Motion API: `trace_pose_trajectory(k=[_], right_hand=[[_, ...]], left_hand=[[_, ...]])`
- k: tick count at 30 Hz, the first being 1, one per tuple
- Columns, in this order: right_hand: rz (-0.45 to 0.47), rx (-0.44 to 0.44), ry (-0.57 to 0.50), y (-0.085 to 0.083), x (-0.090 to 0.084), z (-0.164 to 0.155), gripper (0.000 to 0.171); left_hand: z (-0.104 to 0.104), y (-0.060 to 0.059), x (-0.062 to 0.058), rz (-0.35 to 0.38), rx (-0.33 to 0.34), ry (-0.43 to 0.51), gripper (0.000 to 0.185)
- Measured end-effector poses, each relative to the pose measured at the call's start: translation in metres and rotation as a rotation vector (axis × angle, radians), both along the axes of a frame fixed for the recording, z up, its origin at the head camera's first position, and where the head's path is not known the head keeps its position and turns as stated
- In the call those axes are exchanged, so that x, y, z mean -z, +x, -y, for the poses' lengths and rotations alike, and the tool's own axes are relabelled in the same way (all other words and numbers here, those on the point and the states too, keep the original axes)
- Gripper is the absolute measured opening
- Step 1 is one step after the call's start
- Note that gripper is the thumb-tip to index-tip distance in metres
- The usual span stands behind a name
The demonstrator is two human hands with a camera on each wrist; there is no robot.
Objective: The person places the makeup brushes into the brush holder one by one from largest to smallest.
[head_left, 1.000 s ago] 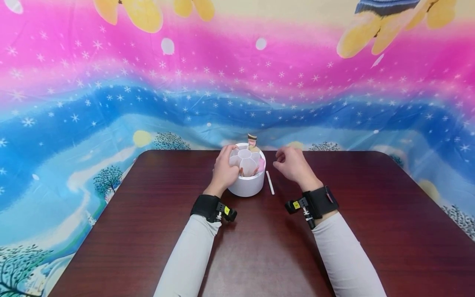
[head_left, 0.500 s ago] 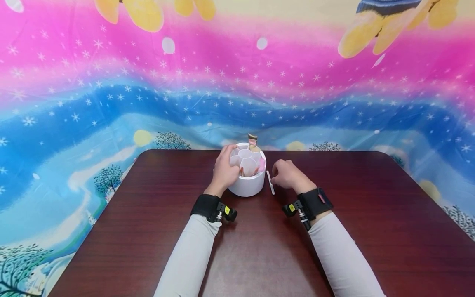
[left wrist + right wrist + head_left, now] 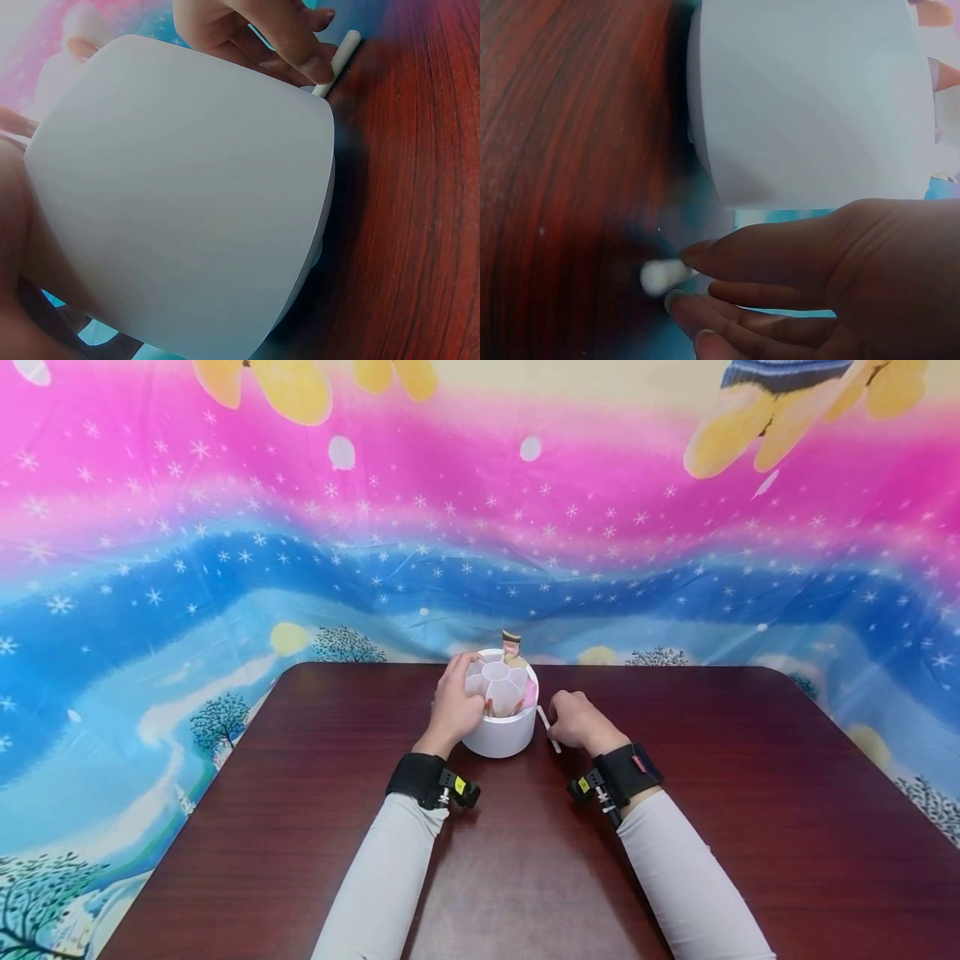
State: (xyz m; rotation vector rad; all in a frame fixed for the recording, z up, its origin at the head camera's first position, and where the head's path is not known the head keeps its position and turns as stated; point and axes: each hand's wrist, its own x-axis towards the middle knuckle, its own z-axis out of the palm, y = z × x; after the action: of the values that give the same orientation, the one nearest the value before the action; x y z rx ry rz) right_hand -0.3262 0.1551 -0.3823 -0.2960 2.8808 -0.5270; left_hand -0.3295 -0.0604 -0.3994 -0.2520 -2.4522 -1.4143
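Observation:
A white round holder (image 3: pixel 498 737) with petal-shaped compartments stands at the table's far middle. My left hand (image 3: pixel 452 706) grips its left side, fingers curled over the rim. In the left wrist view the holder's wall (image 3: pixel 187 202) fills the frame. Just right of the holder a thin white stick (image 3: pixel 554 744) lies on the table. My right hand (image 3: pixel 573 720) is down on it, thumb and fingers pinching the stick (image 3: pixel 658 276) close to the holder (image 3: pixel 810 97). The same stick (image 3: pixel 341 56) shows under the right fingers in the left wrist view.
A small tan and brown item (image 3: pixel 511 646) sticks up from the holder's rear compartment and something pink (image 3: pixel 529 693) shows at its right side. The dark wooden table (image 3: pixel 750 793) reaches a colourful cloth backdrop (image 3: pixel 225 543) behind.
My right hand came down and left from above the table onto the white stick and closed its fingers on it. The left hand and holder stayed put.

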Motion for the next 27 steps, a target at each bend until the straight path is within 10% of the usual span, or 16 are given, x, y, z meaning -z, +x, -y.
trace_pose_trajectory(k=[27], right_hand=[[0.083, 0.063, -0.089, 0.0035, -0.0063, -0.0079, 0.009]], left_hand=[[0.0, -0.0008, 0.0006, 0.005, 0.0, -0.001, 0.067]])
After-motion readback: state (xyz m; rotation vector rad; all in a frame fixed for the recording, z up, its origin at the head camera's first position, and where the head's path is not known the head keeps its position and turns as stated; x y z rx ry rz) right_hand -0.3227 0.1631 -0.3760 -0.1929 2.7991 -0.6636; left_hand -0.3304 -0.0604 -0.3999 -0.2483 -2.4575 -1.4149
